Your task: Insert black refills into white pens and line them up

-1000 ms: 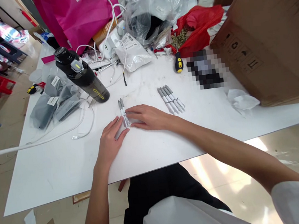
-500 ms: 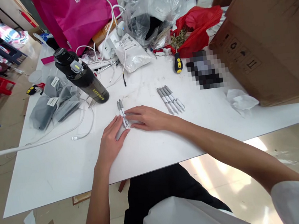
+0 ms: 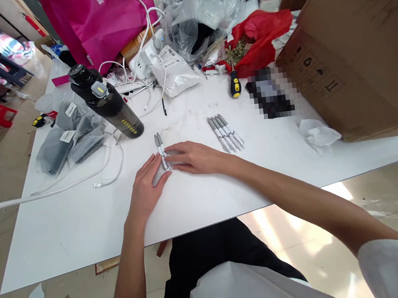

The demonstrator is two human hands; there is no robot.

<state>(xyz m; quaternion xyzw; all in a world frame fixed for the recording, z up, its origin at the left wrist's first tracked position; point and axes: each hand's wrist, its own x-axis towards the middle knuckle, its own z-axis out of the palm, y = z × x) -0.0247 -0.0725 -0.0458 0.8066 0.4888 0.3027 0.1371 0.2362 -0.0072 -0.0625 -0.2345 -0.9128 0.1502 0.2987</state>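
Observation:
Two pens with grey upper ends and white-and-clear lower barrels lie side by side on the white table. My left hand rests at their left, fingers stretched and thumb apart, with fingertips at the lower barrels. From the right, my right hand reaches the same pens with extended fingers, its fingertips touching them. Neither hand is wrapped round the pens, and their lower ends are partly covered by fingers. Farther right lies a row of several similar pens, apart from both hands.
A black bottle stands behind my left hand, near grey packaged items and white cables. Farther back are a white parcel, a screwdriver and a red bag. A large cardboard box occupies the right.
The view has shifted very slightly. Both hands stay at the two pens, with only tiny finger movement at most.

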